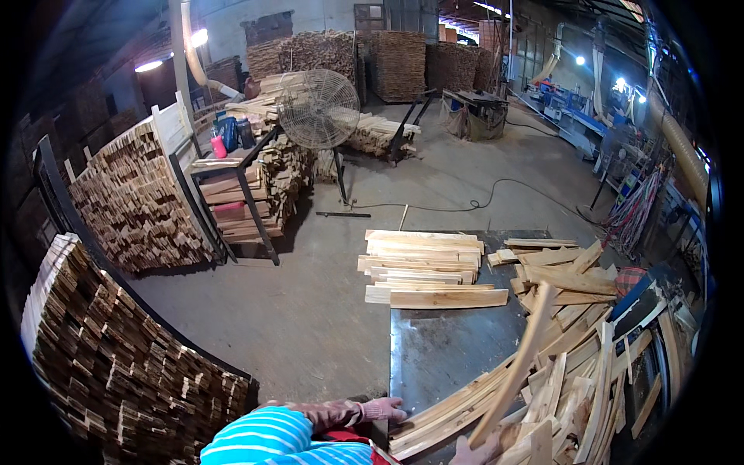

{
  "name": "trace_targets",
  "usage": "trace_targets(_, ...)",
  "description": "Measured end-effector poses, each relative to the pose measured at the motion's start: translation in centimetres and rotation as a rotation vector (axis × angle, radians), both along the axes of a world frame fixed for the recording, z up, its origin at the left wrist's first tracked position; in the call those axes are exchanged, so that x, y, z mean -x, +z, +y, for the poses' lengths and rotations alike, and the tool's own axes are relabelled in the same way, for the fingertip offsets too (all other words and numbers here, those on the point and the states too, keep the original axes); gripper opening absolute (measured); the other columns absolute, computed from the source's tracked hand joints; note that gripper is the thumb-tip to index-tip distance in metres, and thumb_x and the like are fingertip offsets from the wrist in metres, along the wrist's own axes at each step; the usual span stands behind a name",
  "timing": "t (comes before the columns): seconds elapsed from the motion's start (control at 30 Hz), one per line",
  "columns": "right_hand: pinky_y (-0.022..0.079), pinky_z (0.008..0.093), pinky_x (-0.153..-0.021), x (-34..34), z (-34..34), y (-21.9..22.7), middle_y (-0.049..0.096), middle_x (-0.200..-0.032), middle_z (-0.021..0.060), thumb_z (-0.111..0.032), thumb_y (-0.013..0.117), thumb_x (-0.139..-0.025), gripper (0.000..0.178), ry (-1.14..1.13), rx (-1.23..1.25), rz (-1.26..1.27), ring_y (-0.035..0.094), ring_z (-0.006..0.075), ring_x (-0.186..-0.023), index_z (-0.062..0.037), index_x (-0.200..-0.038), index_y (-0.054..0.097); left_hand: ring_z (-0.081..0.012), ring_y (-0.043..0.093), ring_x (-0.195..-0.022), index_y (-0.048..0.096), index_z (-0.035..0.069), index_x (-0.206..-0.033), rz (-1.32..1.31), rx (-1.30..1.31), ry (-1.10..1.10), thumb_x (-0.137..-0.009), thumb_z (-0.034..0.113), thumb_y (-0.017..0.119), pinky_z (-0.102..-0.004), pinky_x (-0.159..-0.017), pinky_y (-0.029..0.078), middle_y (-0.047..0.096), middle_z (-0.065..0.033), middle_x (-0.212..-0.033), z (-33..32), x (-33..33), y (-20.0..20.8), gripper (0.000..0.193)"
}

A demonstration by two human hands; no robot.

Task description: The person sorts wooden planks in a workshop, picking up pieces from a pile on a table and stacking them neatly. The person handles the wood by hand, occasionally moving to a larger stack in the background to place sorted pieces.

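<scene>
My right hand (479,449), in a pinkish glove, is closed round the lower end of a long wooden slat (514,364). The slat rises at a slant over the work table. My left hand (383,409), gloved as well, is at the table's left edge with its fingers stretched out and nothing visible in it. Beside it lies a bundle of long slats (453,404) along the near side. A loose heap of slats (570,395) spreads to the right of my right hand. Shorter boards (426,267) lie in rows at the table's far end.
The dark metal table top (442,341) has a sharp left edge. Tall wood stacks (132,356) in a black frame stand at left. Farther off are a round floor fan (318,108), a metal stand (244,167), a floor cable (475,204) and blue machines (573,124).
</scene>
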State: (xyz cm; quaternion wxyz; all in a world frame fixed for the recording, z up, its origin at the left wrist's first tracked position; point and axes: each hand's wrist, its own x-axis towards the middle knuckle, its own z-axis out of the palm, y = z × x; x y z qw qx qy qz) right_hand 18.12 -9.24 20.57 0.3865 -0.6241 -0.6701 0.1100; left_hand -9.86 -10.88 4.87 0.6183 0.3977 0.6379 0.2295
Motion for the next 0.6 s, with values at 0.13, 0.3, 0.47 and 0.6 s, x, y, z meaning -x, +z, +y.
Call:
trace_targets(0.13,0.044,0.0386,-0.097,7.5,4.3,-5.1,0.053,-0.117,0.0147,-0.013,0.082,-0.06,0.071,0.242,0.019,0.157,0.053,0.0265,-0.11,-0.002,-0.123,0.052,-0.0191,0.053,-0.121,0.042,0.004,-0.148,-0.429,-0.023,0.022,-0.094,0.048,0.063,-0.0371,-0.105,0.044,0.057,-0.0091,-0.134,0.3,0.6,7.1,0.073)
trace_targets(0.3,0.046,0.0446,-0.098,21.3,4.8,-3.2,0.051,-0.127,0.0181,-0.037,0.081,-0.064,0.08,0.497,0.339,0.015,0.056,0.0358,-0.114,-0.0051,-0.129,0.046,-0.0179,0.062,-0.107,0.063,0.001,-0.125,-0.669,0.031,0.34,-0.097,0.032,0.063,-0.0316,-0.097,0.048,0.067,-0.0073,-0.117,3.5,6.8,13.2,0.042)
trace_targets(0.47,0.047,0.049,-0.1,31.7,5.4,-5.4,0.044,-0.147,0.0208,-0.061,0.068,-0.079,0.092,0.601,0.593,-0.299,0.055,0.0412,-0.124,-0.0113,-0.148,0.032,-0.0261,0.07,-0.083,0.066,-0.004,-0.106,-0.705,0.063,0.563,-0.086,0.013,0.065,-0.0377,-0.077,0.059,0.071,-0.014,-0.095,4.2,18.6,10.7,0.026)
trace_targets(0.6,0.045,0.0488,-0.103,40.2,6.8,-2.9,0.035,-0.155,0.0211,-0.06,0.066,-0.083,0.103,0.705,0.931,-0.109,0.052,0.0432,-0.127,-0.017,-0.158,0.011,-0.0236,0.062,-0.103,0.058,0.0,-0.124,-0.543,-0.031,0.608,-0.087,0.02,0.071,-0.0388,-0.092,0.053,0.064,-0.0095,-0.114,4.7,27.0,12.9,0.044)
